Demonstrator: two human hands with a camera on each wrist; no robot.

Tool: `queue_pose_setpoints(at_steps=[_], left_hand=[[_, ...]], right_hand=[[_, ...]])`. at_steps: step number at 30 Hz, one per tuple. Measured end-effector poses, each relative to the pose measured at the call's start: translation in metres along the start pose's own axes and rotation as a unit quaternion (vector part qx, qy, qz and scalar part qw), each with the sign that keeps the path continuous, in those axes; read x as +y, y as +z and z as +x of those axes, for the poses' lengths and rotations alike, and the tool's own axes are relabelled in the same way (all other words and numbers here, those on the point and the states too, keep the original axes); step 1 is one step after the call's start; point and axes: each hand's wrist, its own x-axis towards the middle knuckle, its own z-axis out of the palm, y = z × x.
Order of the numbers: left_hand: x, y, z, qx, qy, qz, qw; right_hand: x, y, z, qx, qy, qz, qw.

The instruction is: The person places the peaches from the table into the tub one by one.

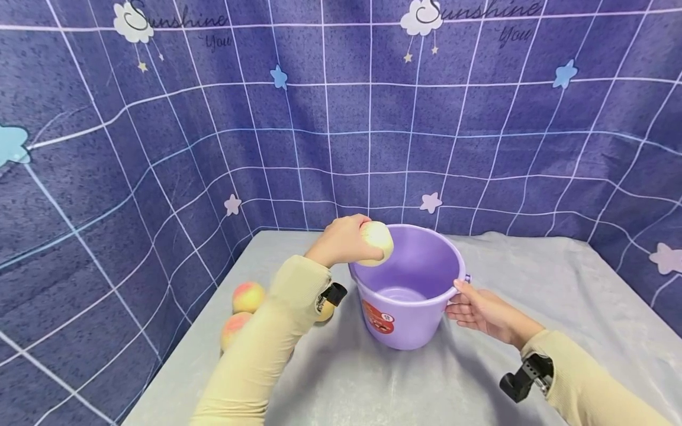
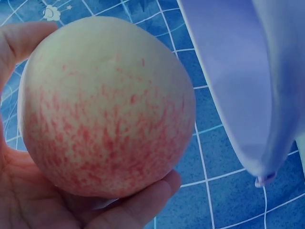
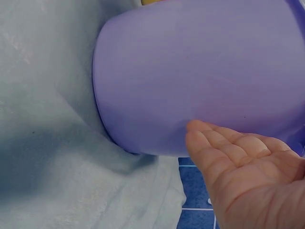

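Observation:
My left hand (image 1: 346, 239) grips a round peach (image 1: 377, 241) over the left part of a purple bucket's (image 1: 410, 322) opening. Pale cream with red speckles, the peach (image 2: 109, 109) fills much of the left wrist view, thumb on one side and fingers curled beneath. At the bucket's right rim, my right hand (image 1: 487, 313) holds on with the thumb at the edge and the fingers along the outer wall. Those fingers (image 3: 238, 145) lie against the purple side in the right wrist view. Upright on the table, the bucket shows a bare inner floor.
Left of the bucket, peaches (image 1: 248, 297) lie on the grey cloth-covered table (image 1: 351, 384), some partly hidden by my left sleeve. One more peach (image 1: 324, 312) sits close to the bucket. A blue gridded curtain (image 1: 346, 148) hangs behind and along the left side.

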Motion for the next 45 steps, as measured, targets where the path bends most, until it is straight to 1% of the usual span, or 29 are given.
queue_pose_setpoints(at_steps=[5,9,13,16,20,26,29,31,39,42,45], left_hand=[[0.006,0.007,0.005,0.017,-0.005,0.009,0.9998],[0.011,0.013,0.008,0.036,-0.021,0.008,0.9991],[0.019,0.016,0.013,0.05,-0.031,0.017,0.9981],[0.026,0.017,0.017,0.055,-0.035,0.024,0.9976],[0.034,0.019,0.021,0.054,-0.041,0.026,0.9974],[0.04,0.024,0.021,0.055,-0.058,0.024,0.9965],[0.041,0.025,0.021,0.051,-0.065,0.025,0.9963],[0.043,0.026,0.022,0.041,-0.066,0.031,0.9965],[0.045,0.03,0.028,-0.02,-0.051,0.08,0.9953],[0.046,0.031,0.03,-0.035,-0.057,0.082,0.9944],[0.046,0.033,0.032,-0.041,-0.063,0.081,0.9938]], right_hand=[[-0.002,0.0,-0.001,0.001,0.002,0.002,1.0],[-0.002,-0.001,-0.001,-0.004,0.001,-0.001,1.0],[-0.003,-0.002,-0.001,-0.003,-0.001,-0.001,1.0],[-0.003,-0.002,-0.001,-0.002,-0.002,0.0,1.0],[-0.003,-0.003,-0.001,-0.001,-0.003,0.001,1.0],[-0.002,0.0,0.0,0.005,-0.001,0.004,1.0],[-0.001,0.001,0.001,0.006,0.001,0.004,1.0],[-0.001,0.0,0.0,0.008,0.002,0.005,1.0],[-0.002,-0.001,0.0,0.008,-0.001,0.006,1.0],[-0.002,0.0,-0.001,0.008,0.0,0.006,1.0],[-0.003,0.0,-0.001,0.004,0.001,0.007,1.0]])
